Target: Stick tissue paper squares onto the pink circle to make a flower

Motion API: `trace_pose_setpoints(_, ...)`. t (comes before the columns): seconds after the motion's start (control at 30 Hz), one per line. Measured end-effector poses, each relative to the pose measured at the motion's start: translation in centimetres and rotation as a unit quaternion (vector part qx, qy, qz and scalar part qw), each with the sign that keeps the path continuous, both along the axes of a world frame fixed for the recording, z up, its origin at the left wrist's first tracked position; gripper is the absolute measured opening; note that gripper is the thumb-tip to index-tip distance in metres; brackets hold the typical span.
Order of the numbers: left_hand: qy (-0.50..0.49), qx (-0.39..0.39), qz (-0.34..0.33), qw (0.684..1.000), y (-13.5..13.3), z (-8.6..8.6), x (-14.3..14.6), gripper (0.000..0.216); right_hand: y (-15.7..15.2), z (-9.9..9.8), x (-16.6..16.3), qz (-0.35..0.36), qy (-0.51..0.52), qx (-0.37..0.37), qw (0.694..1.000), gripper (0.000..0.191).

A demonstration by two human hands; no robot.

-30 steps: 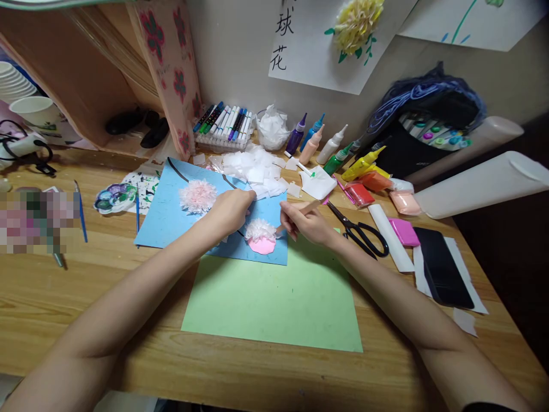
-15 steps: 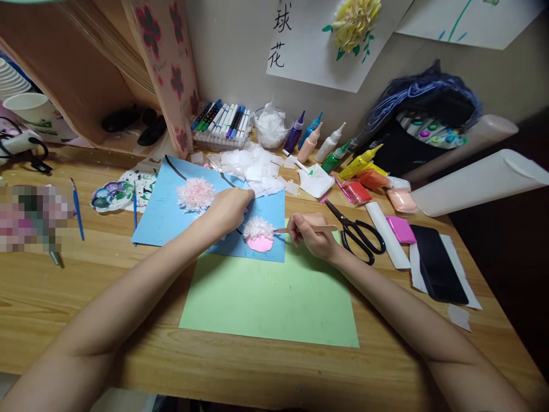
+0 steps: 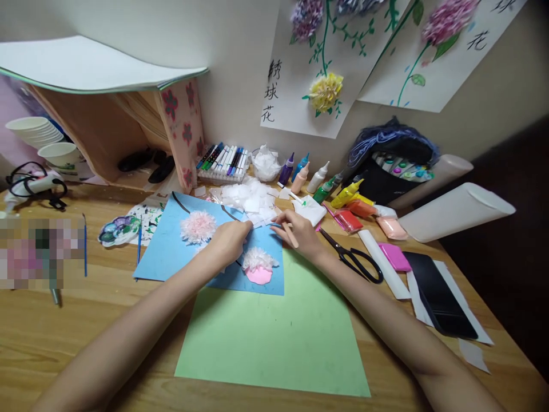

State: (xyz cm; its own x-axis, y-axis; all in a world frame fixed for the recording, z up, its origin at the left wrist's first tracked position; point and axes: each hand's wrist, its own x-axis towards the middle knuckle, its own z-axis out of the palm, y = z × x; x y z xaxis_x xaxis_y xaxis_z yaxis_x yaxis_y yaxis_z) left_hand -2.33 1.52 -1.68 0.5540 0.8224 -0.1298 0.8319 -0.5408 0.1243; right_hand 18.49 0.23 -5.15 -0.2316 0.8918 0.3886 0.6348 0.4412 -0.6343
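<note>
Blue paper (image 3: 167, 246) lies in front of you on the worktop (image 3: 77, 320), its lower right part overlapping a green sheet (image 3: 274, 343). Your left hand (image 3: 231, 240) rests over the middle of the blue paper with its fingers curled in, the fingertips just beside the loose pile of white tissue pieces (image 3: 249, 197); you cannot tell from here whether anything is pinched beneath them. Your right hand (image 3: 300, 234) is closed around a short wooden stick (image 3: 290, 236), which slants across the fingers, while the thumb and index fingertips come together at the near edge of that same pile. What lies between those two tips is too small to make out. Near the upper left of the blue paper sits a fluffy pale pink flower (image 3: 198, 227), with a dark curved stem (image 3: 180, 203) running from the corner towards it. Below and between your hands is a smooth pink disc (image 3: 259, 276), its upper part covered by white ruffles (image 3: 257, 259) and its lower part bare. Black-handled scissors (image 3: 342, 250) lie just beyond your right wrist, near a white strip (image 3: 384, 264), a bright pink packet (image 3: 394, 257) and a dark phone (image 3: 446, 294). Behind the pile you have a row of markers (image 3: 223, 163) and a bowl (image 3: 266, 174) heaped with white tissue; a paint-smeared palette (image 3: 119, 230) sits to the left of the blue paper.
</note>
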Motion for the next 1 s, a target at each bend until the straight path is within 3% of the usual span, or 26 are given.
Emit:
trace_pose_setpoints(0.17,-0.007,-0.002,0.005,1.000,0.0,0.1,-0.1,0.035,1.5,-1.6,-1.8,0.037,-0.087,0.082,0.992,0.001)
trace_pose_setpoints(0.3,-0.018,-0.002,0.010,1.000,0.3,-0.1,-0.2,0.048,1.7,-1.7,-2.4,0.085,-0.118,0.132,0.980,0.016)
trace_pose_setpoints(0.43,-0.052,-0.010,0.021,0.998,0.6,-0.1,-0.5,0.057,1.9,-1.6,-2.5,0.103,-0.104,0.140,0.979,0.018)
trace_pose_setpoints(0.6,-0.159,-0.018,0.040,0.986,0.4,0.9,-0.3,0.062,0.7,-0.1,-2.1,0.084,-0.010,0.071,0.994,0.009)
trace_pose_setpoints(0.8,-0.242,0.000,-0.018,0.970,-1.3,2.8,0.9,0.017,-2.0,2.0,-0.6,0.037,0.158,-0.071,0.984,0.015)
trace_pose_setpoints(0.9,-0.280,-0.055,-0.020,0.958,-2.3,3.2,1.7,0.016,-3.5,2.6,0.4,0.039,0.213,-0.110,0.970,0.022)
trace_pose_setpoints(1.0,-0.303,-0.173,-0.007,0.937,-3.3,2.9,2.5,0.013,-5.5,2.5,1.2,0.025,0.247,-0.148,0.957,0.023)
